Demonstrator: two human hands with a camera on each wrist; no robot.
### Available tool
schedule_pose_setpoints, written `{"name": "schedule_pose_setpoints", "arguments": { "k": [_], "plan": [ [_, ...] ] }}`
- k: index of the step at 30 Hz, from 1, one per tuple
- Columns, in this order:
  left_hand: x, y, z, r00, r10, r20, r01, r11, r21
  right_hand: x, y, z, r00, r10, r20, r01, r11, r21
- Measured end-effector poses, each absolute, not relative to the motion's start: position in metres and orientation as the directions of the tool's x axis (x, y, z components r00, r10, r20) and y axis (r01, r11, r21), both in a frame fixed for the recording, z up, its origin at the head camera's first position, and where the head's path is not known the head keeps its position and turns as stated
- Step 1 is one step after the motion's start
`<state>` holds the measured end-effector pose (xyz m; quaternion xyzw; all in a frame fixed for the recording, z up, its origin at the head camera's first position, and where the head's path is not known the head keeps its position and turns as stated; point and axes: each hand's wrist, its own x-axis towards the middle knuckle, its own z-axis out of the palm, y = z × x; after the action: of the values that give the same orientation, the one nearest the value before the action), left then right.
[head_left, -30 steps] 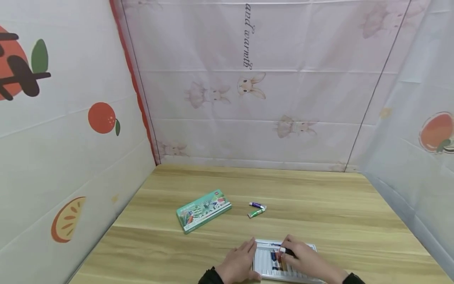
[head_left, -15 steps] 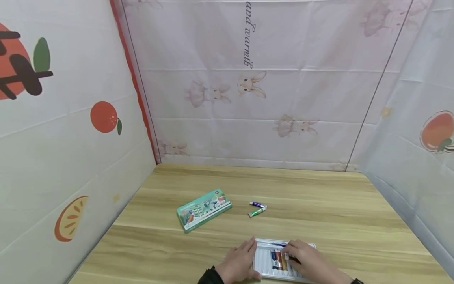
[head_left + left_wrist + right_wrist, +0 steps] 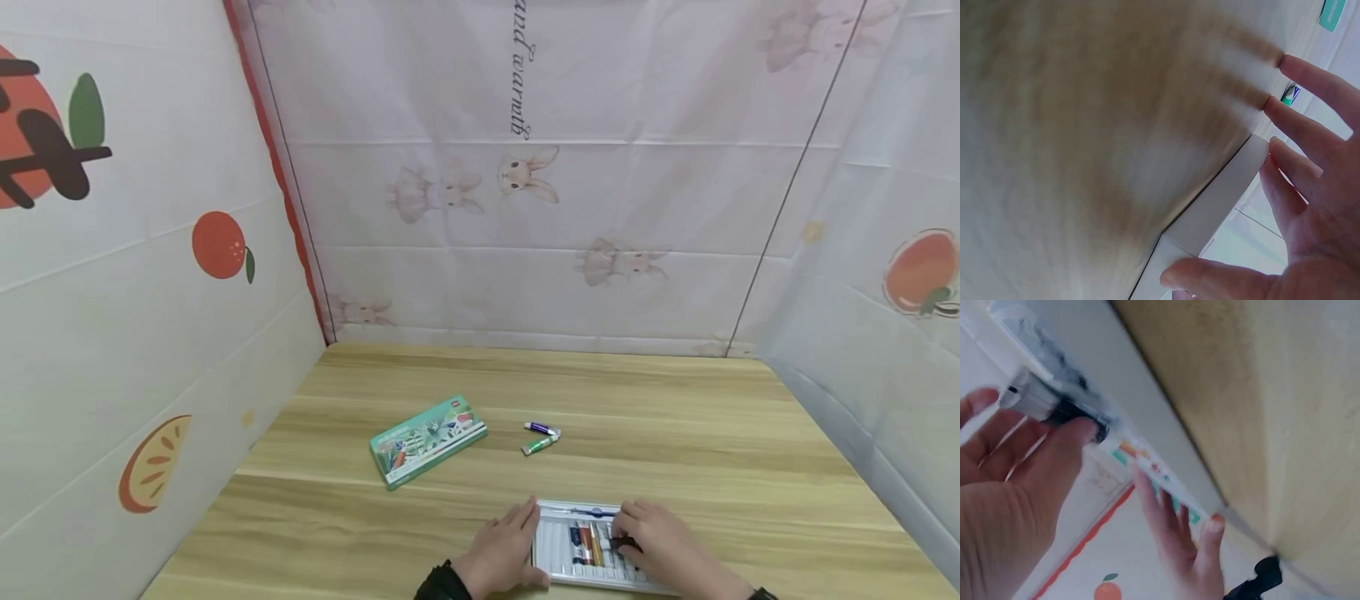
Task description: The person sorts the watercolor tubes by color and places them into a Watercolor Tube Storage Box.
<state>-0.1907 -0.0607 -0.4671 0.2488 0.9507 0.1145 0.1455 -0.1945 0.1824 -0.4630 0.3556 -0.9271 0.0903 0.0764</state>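
A white tray (image 3: 552, 542) lies near the table's front edge, holding a dark blue paint tube (image 3: 576, 546), a red one (image 3: 587, 543), an ochre one (image 3: 597, 546) and a thin paintbrush (image 3: 596, 512) along its far side. My left hand (image 3: 498, 550) rests at the tray's left edge; in the left wrist view its thumb and fingers are spread along the tray's white side (image 3: 1222, 194). My right hand (image 3: 660, 537) pinches a black paint tube (image 3: 1041, 400) with a pale end, low over the tray's right half. That hand hides part of the tray's slots.
Beyond the tray, a purple paint tube (image 3: 540, 427) and a green paint tube (image 3: 542, 445) lie on the wooden table (image 3: 337, 517). Left of them is a flat green printed box (image 3: 427, 442). Printed cloth walls (image 3: 450, 292) stand at the back and both sides.
My right hand has moved right and lower over the tray with the black paint tube, uncovering more of the coloured tubes and the brush. The left hand stays at the tray's edge.
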Motion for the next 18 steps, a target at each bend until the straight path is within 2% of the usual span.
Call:
{"name": "schedule_pose_setpoints", "arguments": {
  "k": [7, 18],
  "plan": [
    [-0.1903, -0.0620, -0.4649, -0.824, 0.523, -0.217, 0.455, 0.839, 0.298, -0.1940, 0.1800, -0.4670, -0.777, -0.611, 0.153, -0.629, 0.766, -0.132],
    [-0.1905, -0.0631, -0.4677, -0.828, 0.520, -0.211, 0.455, 0.842, 0.289, -0.1954, 0.1788, -0.4663, -0.718, -0.672, 0.181, -0.693, 0.715, -0.095]
  ]
}}
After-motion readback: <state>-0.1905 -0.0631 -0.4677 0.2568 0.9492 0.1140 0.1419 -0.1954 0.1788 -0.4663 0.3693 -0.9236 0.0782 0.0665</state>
